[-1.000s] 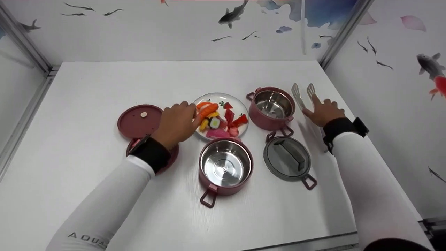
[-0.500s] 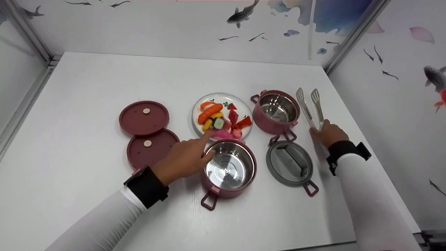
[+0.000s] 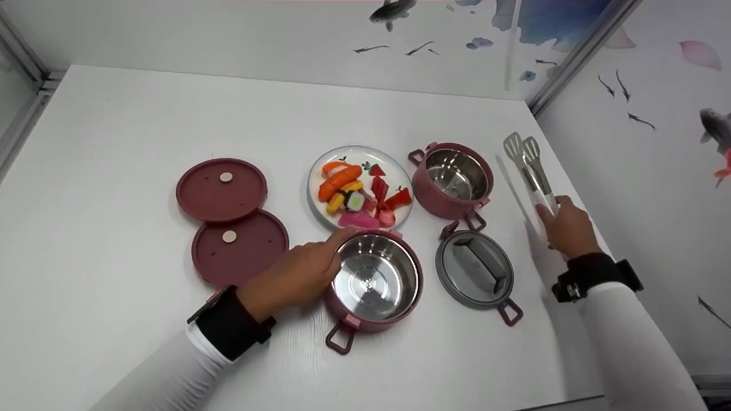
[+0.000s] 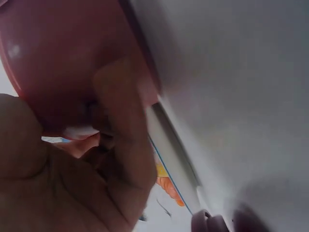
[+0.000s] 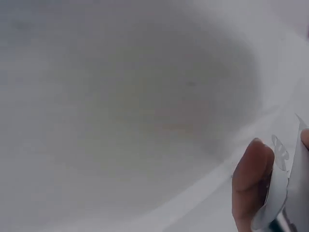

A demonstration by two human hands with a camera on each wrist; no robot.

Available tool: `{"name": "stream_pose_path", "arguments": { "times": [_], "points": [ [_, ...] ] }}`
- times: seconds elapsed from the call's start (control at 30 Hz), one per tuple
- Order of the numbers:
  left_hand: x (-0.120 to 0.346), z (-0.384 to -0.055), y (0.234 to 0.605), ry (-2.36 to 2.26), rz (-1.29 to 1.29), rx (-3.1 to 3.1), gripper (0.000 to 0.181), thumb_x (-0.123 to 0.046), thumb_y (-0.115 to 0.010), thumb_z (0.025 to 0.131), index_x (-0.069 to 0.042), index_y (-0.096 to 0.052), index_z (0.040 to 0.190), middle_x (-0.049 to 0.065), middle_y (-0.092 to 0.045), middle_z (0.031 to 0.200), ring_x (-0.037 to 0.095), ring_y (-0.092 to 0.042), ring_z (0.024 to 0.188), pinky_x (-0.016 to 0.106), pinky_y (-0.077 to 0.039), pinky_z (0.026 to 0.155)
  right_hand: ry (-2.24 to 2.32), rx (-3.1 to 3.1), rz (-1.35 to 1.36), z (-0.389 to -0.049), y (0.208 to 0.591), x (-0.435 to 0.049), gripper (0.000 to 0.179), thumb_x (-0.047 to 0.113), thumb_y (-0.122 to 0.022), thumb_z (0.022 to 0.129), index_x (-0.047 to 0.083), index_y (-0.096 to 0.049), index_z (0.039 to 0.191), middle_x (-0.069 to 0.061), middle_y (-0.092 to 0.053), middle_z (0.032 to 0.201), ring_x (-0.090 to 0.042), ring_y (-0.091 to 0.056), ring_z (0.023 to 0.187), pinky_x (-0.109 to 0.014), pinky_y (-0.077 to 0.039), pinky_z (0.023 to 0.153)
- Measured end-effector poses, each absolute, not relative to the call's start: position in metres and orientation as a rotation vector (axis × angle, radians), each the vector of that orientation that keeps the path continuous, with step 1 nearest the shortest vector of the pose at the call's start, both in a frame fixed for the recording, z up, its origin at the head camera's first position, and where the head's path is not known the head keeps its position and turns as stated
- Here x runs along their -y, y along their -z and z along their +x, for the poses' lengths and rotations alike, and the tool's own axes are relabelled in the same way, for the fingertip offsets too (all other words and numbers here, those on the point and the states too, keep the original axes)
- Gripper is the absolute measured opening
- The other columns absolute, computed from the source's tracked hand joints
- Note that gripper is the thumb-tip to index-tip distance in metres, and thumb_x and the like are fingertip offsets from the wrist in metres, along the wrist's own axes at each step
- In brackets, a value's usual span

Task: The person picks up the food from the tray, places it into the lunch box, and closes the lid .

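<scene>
My right hand (image 3: pixel 571 225) grips the pale handles of metal tongs (image 3: pixel 524 160), whose slotted heads point away and lie close together. In the right wrist view, fingers (image 5: pixel 248 174) wrap the handle side of the tongs (image 5: pixel 276 195). My left hand (image 3: pixel 294 274) holds the near red pot (image 3: pixel 374 325) at its left side, by the rim. The left wrist view has fingers against the outer wall of the pot (image 4: pixel 58 53). That pot has a shiny steel inside with nothing in it. Just beyond it lies a white plate (image 3: pixel 317 171) of toy food.
A second red pot (image 3: pixel 440 200) stands back right. In front of it lies a grey lid (image 3: pixel 457 268) with a bar handle. Two dark red round lids (image 3: pixel 211 197) overlap on the left. A wall rises along the table's right edge.
My left hand has come back from over the plate to the near pot's side. My right hand has taken hold of the tongs and raised them, their arms now closer together.
</scene>
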State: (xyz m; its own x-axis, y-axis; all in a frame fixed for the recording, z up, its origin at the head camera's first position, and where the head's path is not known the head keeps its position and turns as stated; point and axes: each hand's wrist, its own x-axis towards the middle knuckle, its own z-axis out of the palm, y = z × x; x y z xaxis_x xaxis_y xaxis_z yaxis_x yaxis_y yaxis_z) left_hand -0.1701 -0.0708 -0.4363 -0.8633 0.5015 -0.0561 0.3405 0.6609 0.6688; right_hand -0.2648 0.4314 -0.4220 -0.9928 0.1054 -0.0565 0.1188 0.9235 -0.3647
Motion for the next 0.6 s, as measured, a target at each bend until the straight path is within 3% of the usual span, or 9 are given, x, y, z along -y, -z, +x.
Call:
{"name": "stream_pose_path", "arguments": {
  "times": [0.13, 0.23, 0.3, 0.4, 0.5, 0.6],
  "points": [
    [0.076, -0.169, 0.439, -1.036, 0.664, -2.551, 0.048, -0.021, -0.035, 0.104, -0.027, -0.034, 0.152, 0.014, -0.067, 0.087, 0.021, -0.061, 0.077, 0.038, -0.051, 0.073, 0.692, -3.114, 0.068, -0.241, 0.396, -0.408, 0.068, 0.045, -0.049, 0.103, -0.006, -0.037, 0.146, -0.03, -0.06, 0.107, -0.014, -0.065, 0.052, -0.026, -0.051, 0.045],
    [0.079, -0.171, 0.438, -1.072, 0.652, -2.481, 0.048, -0.024, -0.034, 0.105, -0.029, -0.033, 0.152, 0.018, -0.069, 0.102, 0.023, -0.063, 0.084, 0.04, -0.052, 0.079, 0.708, -3.215, -0.203, -0.227, 0.38, -0.371, 0.058, 0.036, -0.057, 0.102, -0.001, -0.045, 0.146, -0.026, -0.063, 0.107, -0.018, -0.068, 0.057, -0.022, -0.05, 0.049],
    [0.081, -0.173, 0.439, -1.098, 0.646, -2.437, 0.048, -0.026, -0.034, 0.105, -0.029, -0.033, 0.153, 0.017, -0.068, 0.105, 0.022, -0.063, 0.084, 0.039, -0.052, 0.081, 0.669, -3.268, -0.428, -0.222, 0.375, -0.346, 0.051, 0.027, -0.063, 0.1, 0.002, -0.051, 0.143, -0.025, -0.066, 0.109, -0.025, -0.071, 0.07, -0.026, -0.054, 0.059],
    [0.082, -0.176, 0.439, -1.165, 0.625, -2.341, 0.049, -0.027, -0.033, 0.105, -0.029, -0.032, 0.155, 0.018, -0.069, 0.087, 0.021, -0.063, 0.065, 0.037, -0.056, 0.07, 0.561, -3.281, -0.66, -0.218, 0.375, -0.316, 0.047, 0.019, -0.068, 0.097, 0.004, -0.056, 0.14, -0.021, -0.07, 0.105, -0.03, -0.069, 0.081, -0.039, -0.054, 0.067],
    [0.083, -0.178, 0.441, -1.226, 0.612, -2.258, 0.049, -0.028, -0.032, 0.106, -0.029, -0.032, 0.155, 0.015, -0.064, 0.068, 0.019, -0.058, 0.044, 0.035, -0.055, 0.052, 0.493, -3.232, -0.71, -0.215, 0.378, -0.298, 0.046, 0.017, -0.07, 0.095, 0.005, -0.058, 0.138, -0.019, -0.072, 0.108, -0.032, -0.069, 0.087, -0.046, -0.055, 0.07],
    [0.082, -0.18, 0.445, -1.267, 0.6, -2.199, 0.049, -0.028, -0.032, 0.106, -0.031, -0.032, 0.155, 0.011, -0.061, 0.062, 0.017, -0.055, 0.039, 0.032, -0.05, 0.041, 0.44, -3.186, -0.701, -0.211, 0.379, -0.289, 0.045, 0.02, -0.069, 0.095, 0.005, -0.06, 0.136, -0.02, -0.072, 0.115, -0.034, -0.071, 0.094, -0.05, -0.057, 0.073]
  ]
}}
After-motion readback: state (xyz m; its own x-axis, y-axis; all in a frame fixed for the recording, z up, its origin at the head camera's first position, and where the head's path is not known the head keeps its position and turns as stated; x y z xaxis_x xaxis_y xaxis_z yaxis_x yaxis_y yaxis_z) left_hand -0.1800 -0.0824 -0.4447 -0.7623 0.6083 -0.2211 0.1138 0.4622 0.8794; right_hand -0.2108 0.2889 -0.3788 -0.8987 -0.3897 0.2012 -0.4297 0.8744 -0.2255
